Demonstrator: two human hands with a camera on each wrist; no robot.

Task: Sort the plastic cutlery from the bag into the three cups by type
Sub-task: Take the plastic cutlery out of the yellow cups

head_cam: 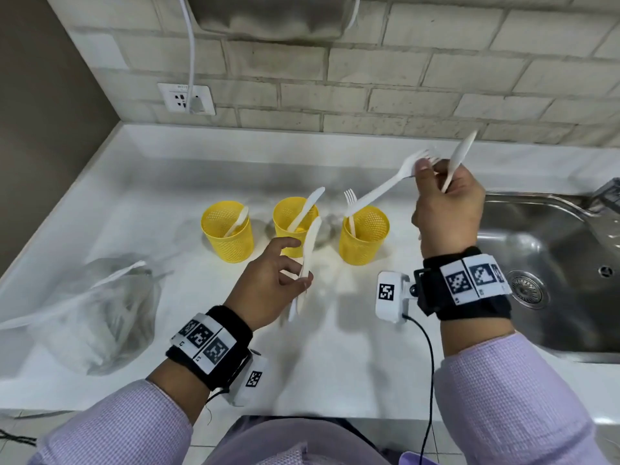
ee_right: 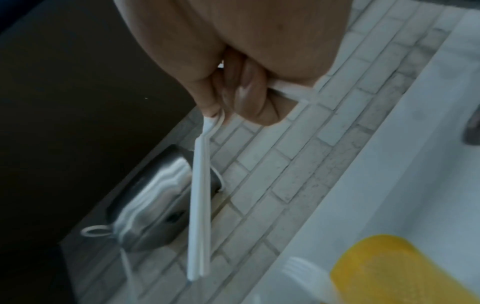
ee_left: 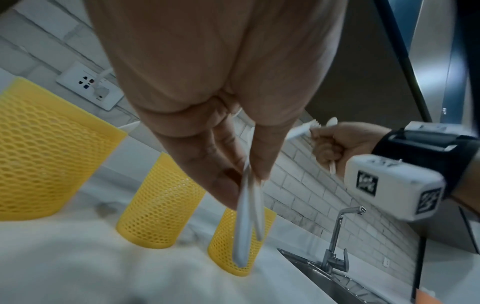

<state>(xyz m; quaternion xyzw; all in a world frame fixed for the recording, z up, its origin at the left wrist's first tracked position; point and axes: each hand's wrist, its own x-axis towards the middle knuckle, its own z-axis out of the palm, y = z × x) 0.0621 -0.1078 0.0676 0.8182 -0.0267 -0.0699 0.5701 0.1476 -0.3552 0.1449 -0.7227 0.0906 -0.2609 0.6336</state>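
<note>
Three yellow mesh cups stand in a row on the white counter: the left cup [head_cam: 227,234] has a spoon in it, the middle cup [head_cam: 291,219] a knife, the right cup [head_cam: 364,241] a fork. My left hand [head_cam: 298,273] pinches a white knife [head_cam: 312,245], blade up, just in front of the middle cup; the left wrist view shows two thin white handles [ee_left: 246,218] in that pinch. My right hand [head_cam: 432,182], raised behind the right cup, grips a fork [head_cam: 379,193] near its tines, handle slanting down over the cup, and a second round-ended white piece [head_cam: 461,156].
A clear plastic bag [head_cam: 100,310] with more white cutlery lies at the left on the counter. A steel sink [head_cam: 553,263] with a tap [ee_left: 337,236] is at the right. A wall socket [head_cam: 186,99] with a plugged cable sits behind the cups.
</note>
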